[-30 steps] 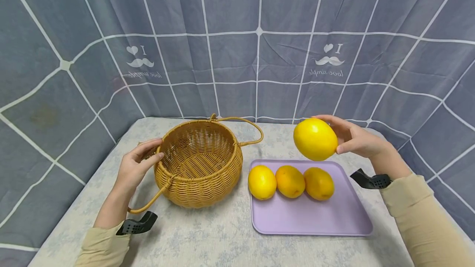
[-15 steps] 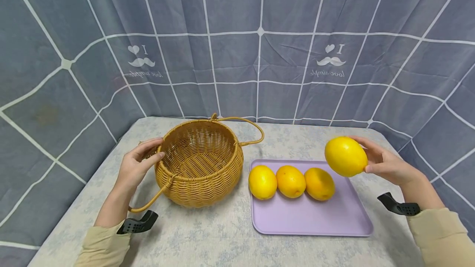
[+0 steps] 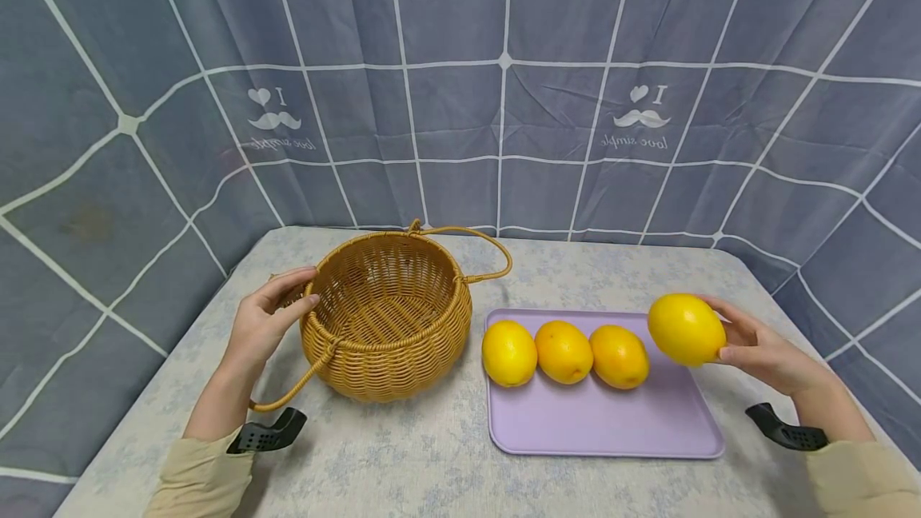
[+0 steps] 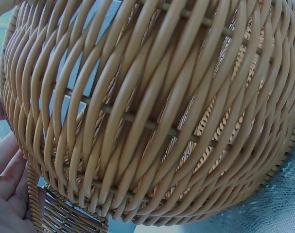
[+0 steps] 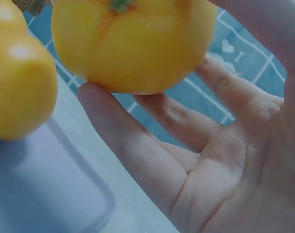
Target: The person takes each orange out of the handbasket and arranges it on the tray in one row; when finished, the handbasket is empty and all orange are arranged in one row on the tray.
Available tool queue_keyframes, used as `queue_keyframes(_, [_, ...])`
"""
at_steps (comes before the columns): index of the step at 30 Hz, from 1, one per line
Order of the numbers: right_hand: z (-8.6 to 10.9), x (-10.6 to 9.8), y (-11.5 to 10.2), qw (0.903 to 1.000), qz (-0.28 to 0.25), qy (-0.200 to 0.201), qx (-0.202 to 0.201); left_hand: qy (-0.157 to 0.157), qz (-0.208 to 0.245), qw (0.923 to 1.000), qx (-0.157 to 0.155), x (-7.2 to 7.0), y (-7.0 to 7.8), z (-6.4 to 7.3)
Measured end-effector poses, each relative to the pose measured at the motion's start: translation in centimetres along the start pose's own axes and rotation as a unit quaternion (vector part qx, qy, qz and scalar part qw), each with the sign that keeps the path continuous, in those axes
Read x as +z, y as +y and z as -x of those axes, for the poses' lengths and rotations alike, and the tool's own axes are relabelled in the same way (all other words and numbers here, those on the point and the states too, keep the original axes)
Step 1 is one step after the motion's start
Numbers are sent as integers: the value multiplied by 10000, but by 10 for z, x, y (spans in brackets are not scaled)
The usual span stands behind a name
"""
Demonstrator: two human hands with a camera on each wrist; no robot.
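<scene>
My right hand (image 3: 764,354) holds a yellow-orange citrus fruit (image 3: 687,329) between thumb and fingers, at the tray's back right corner. A small green stem end shows on this fruit (image 5: 132,43) in the right wrist view. Three similar fruits stand side by side along the back of the lilac tray (image 3: 612,434): a left one (image 3: 509,353), a middle one (image 3: 564,352) and a right one (image 3: 619,356). On the left, my left hand (image 3: 262,326) grips the rim of a round wicker basket (image 3: 392,370), whose visible inside holds nothing. Its woven side (image 4: 152,111) fills most of the left wrist view.
One basket handle (image 3: 496,250) sticks out to the right, towards the tray; another handle (image 3: 288,396) hangs at the front left beside my wrist. A patterned cloth (image 3: 403,462) covers the table. Grey-blue checked curtains (image 3: 460,102) rise behind and at both sides.
The right hand has carried its fruit to the right and downward, from behind the tray to its back right corner. My left hand and the basket have stayed in place.
</scene>
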State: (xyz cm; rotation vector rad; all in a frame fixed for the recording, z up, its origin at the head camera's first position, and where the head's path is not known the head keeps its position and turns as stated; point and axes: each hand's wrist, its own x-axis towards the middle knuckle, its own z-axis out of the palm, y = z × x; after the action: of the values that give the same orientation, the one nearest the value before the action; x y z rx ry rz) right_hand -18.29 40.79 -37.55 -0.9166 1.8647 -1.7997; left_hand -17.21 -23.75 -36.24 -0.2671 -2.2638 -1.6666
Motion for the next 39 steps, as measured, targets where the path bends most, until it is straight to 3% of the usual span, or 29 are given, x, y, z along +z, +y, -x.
queue_keyframes(14, [20,-2,22,9943,189,729,753,6,20,10000,38,0,0,0])
queue_keyframes(19, [24,-4,28,9916,247,811,981,3,-12,10000,37,0,0,0])
queue_keyframes(30, [29,-3,39,9902,189,898,1054,16,-60,10000,-24,0,0,1])
queue_keyframes(39, [29,1,41,9852,484,1071,1252,42,-68,10000,32,0,-1,0])
